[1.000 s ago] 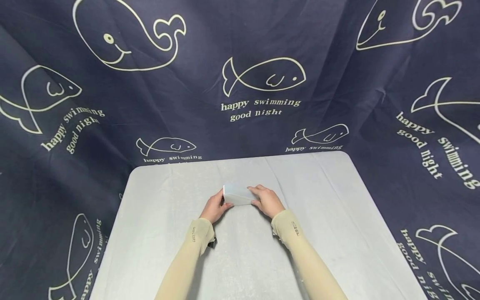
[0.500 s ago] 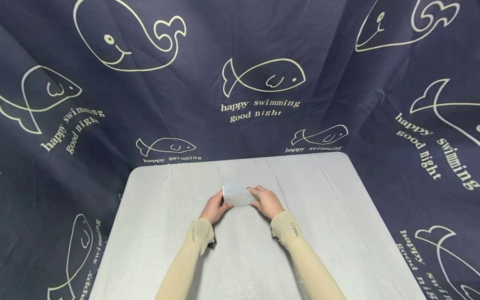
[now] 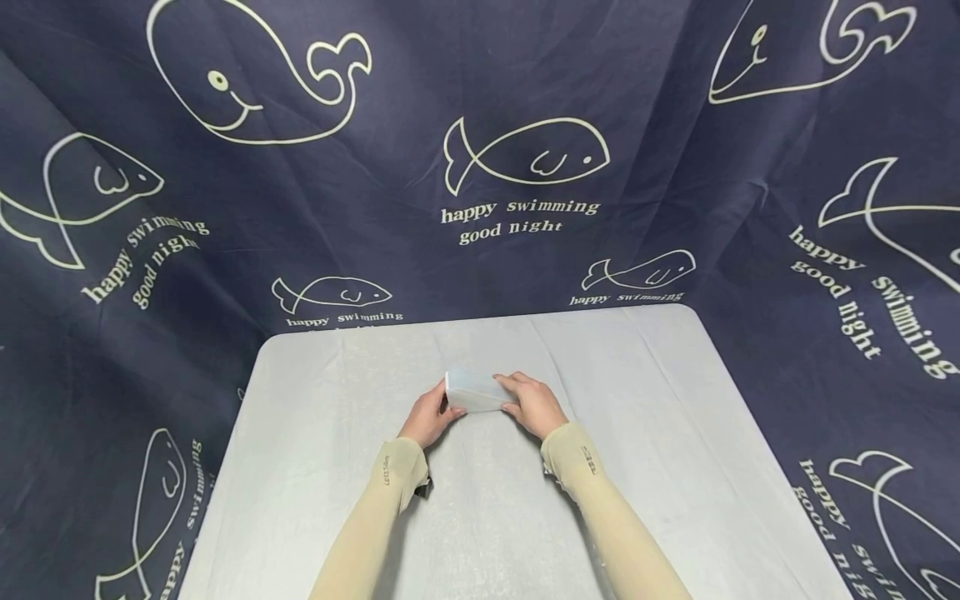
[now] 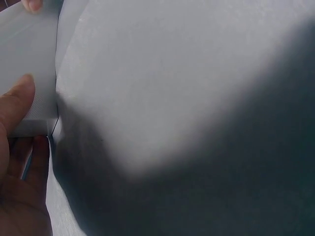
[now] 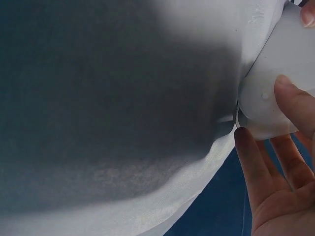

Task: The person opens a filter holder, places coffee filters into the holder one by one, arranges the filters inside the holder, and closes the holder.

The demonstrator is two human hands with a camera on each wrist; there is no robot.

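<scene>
A small pale blue and whitish box-shaped object (image 3: 474, 390) stands on edge at the middle of the table, its long side facing the person. My left hand (image 3: 429, 414) grips its left end, thumb on the near face and fingers at the far side. At the right end my right hand (image 3: 536, 404) holds it the same way. In the left wrist view the object (image 4: 29, 56) has a finely textured face with a band along one edge. The right wrist view shows a rounded corner of the object (image 5: 268, 105) with a small round dot near the thumb.
A light grey cloth covers the table (image 3: 337, 492), with rounded far corners and soft creases. Dark blue curtains (image 3: 525, 267) printed with fish and lettering hang behind it and on both sides.
</scene>
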